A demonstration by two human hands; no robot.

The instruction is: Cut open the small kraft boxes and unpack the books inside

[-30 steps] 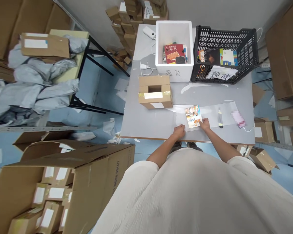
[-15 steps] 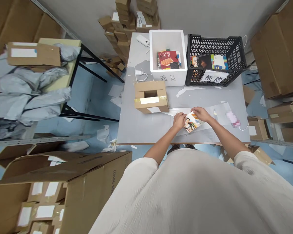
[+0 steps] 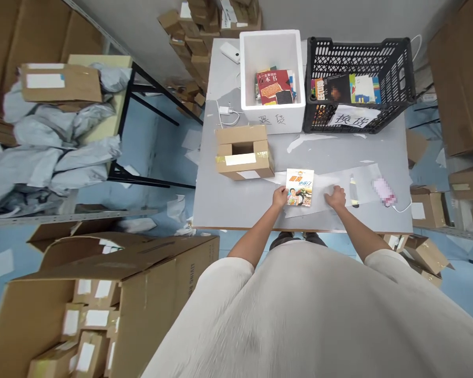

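Grey tabletop, two bare forearms reaching over its near edge: where's the left hand?

Just left of the small paperback, its fingers bunched narrow against the book's edge. I can't tell whether they're gripping it.

And the right hand?

Lying palm-down on the clear plastic sheet, well apart from the book, fingers close together and holding nothing.

How does the book look?

Bright and glossy, face up and square to the table's edge, with an orange title above a photo of people. It lies on the plastic near the table's front edge, between the hands.

What's close by?

A cardboard box stands beyond the left hand. Farther back sit a white foam box and a black plastic crate, both holding books.
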